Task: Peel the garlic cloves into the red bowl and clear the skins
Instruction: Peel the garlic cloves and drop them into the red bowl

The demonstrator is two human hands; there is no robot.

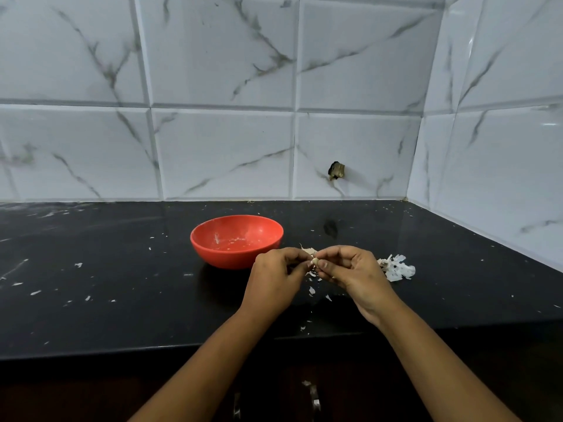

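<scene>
Peeling stage, viewed from my head. I held one garlic clove [314, 262] between my two hands, above the black countertop [122, 300] and just to the right of the red bowl [236, 240]. My left hand [274, 284] was curled nearly closed, thumb and fingertips pinching the clove's left end, seemingly to steady it. My right hand [350, 272] was likewise curled, its thumb and forefinger closed on the clove's right side, probably to work the papery skin loose; a strip of skin [307, 249] stood up just above the point where my fingers met. I kept the clove close beside the bowl, presumably so that it could be dropped in with a short move once bare. The bowl, just beyond my left hand, showed only pale flecks and smears inside; I could make out no whole peeled clove in it. A heap of white skins [397, 267] lay on the counter just beyond my right hand, and smaller skin fragments [312, 290] lay beneath and between my hands, where they had fallen within easy reach for later clearing. In my judgement, clearing had not begun.
</scene>
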